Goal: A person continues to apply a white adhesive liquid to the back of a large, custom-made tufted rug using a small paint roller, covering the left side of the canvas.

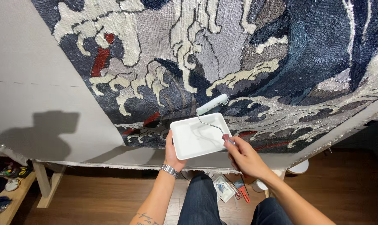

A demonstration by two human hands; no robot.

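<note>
Below the rug (239, 54), the left hand (171, 152) grips a tray (197, 139); the right hand (241, 155) clasps a roller (212, 104) touching the rug. Rolling seems underway; next, steady even strokes.

The tufted rug (222, 62) runs past the top and right edges of the frame. Left hand (172, 154) fingers lie hidden behind the white tray (193, 141). Floor items (228, 189) at lower centre are too small to identify.

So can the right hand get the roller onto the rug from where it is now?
Probably yes. The right hand holds the paint roller by its handle, its head already against the tufted rug just above the white tray, nothing between.
</note>
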